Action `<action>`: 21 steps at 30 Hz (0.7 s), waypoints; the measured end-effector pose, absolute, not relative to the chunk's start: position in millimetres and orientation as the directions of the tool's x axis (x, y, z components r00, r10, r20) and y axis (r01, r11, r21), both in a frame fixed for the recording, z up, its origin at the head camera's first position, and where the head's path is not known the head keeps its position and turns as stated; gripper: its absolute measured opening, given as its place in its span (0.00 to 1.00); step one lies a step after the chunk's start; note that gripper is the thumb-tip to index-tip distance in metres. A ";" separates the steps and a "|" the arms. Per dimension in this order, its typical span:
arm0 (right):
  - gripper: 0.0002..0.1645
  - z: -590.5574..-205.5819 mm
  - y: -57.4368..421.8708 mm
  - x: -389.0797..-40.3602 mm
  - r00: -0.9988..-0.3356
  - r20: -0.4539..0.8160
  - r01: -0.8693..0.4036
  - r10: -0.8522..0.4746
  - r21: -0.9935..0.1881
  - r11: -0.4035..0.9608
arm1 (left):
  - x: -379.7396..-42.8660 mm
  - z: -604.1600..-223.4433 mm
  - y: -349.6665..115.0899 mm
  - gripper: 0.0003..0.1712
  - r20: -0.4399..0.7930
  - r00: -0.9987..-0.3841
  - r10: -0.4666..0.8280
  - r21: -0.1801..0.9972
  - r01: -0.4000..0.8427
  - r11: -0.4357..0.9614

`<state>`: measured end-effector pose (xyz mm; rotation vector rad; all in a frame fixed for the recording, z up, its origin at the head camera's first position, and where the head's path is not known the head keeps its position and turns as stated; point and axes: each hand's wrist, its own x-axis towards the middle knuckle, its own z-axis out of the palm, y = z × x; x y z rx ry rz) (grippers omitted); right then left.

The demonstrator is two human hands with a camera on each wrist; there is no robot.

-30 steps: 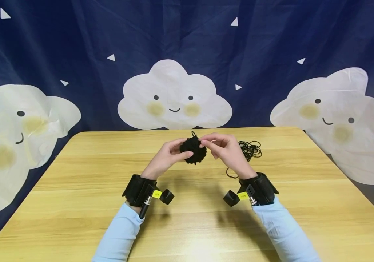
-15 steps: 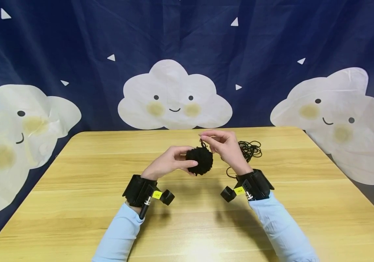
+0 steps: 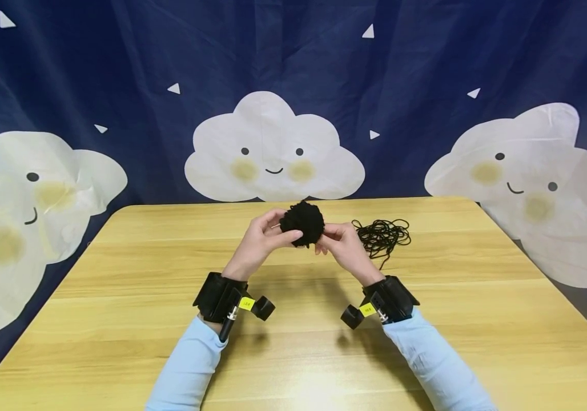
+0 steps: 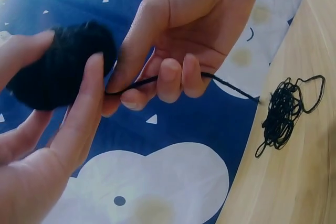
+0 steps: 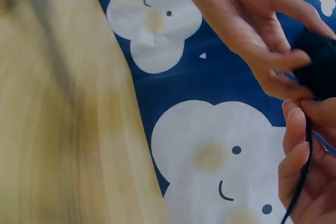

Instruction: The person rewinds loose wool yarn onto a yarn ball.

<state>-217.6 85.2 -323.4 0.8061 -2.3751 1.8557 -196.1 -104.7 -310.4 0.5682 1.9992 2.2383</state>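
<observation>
A ball of black yarn is held above the far half of the table by my left hand, thumb on its near side and fingers round the left. My right hand is at the ball's right side. In the left wrist view, its thumb and forefinger pinch a black strand close beside the ball. That strand crosses the right hand's curled fingers and runs towards a loose tangle of yarn. The right wrist view shows the strand hanging down from the pinch.
The loose yarn heap lies on the wooden table to the right of my right hand. A dark blue curtain with white clouds hangs behind the table's far edge.
The ball dipped to the right, then rose back up and left, turned in my left hand. My right hand went from above the ball down to its right side.
</observation>
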 end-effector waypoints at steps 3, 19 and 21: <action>0.09 -324.5 83.0 -215.9 -0.846 0.336 -0.433 -0.414 -0.886 0.165 | -196.9 -310.0 -104.1 0.21 0.219 -0.946 0.240 0.969 0.182 -0.167; 0.09 -300.5 86.8 -204.7 -0.809 0.326 -0.498 -0.488 -0.823 0.275 | -197.3 -308.7 -103.6 0.21 0.170 -0.968 0.183 0.970 0.132 -0.206; 0.10 -296.6 88.4 -204.9 -0.820 0.333 -0.485 -0.466 -0.836 0.256 | -197.3 -308.7 -103.7 0.21 0.176 -0.963 0.206 0.971 0.135 -0.198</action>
